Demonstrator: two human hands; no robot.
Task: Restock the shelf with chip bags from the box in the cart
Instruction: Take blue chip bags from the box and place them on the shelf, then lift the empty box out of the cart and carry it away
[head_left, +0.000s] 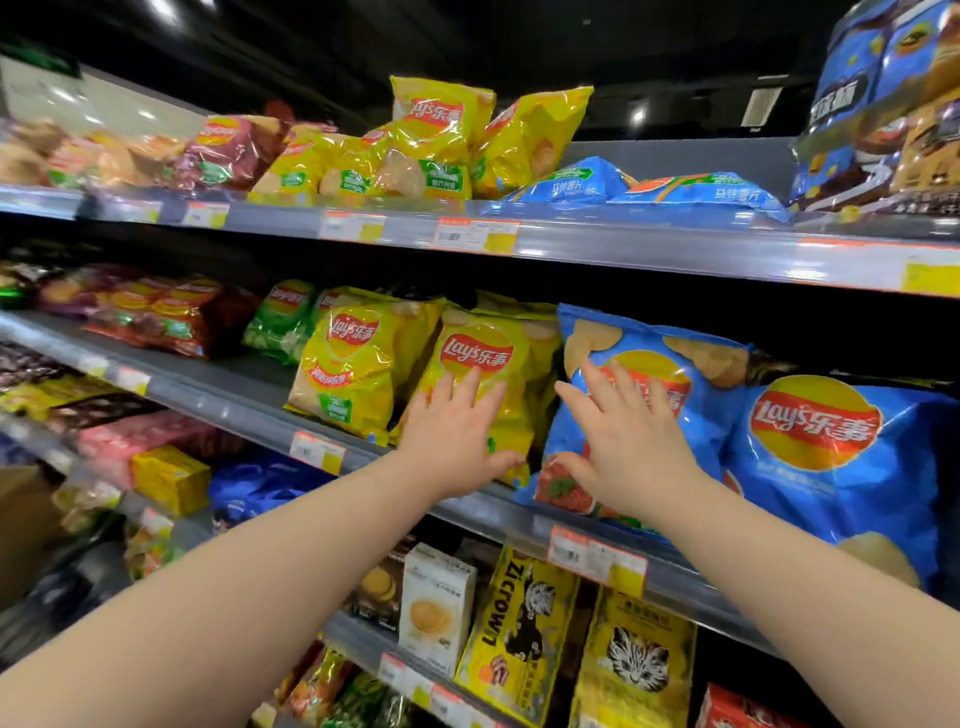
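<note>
While both hands lie open with straight fingers on the middle shelf (228, 400), the left hand (457, 431) presses a yellow chip bag (483, 353) and the right hand (626, 447) rests on the blue chip bag (654, 343) just beside it. A second yellow bag (353, 364) stands to the left and another blue bag (831, 457) to the right.
</note>
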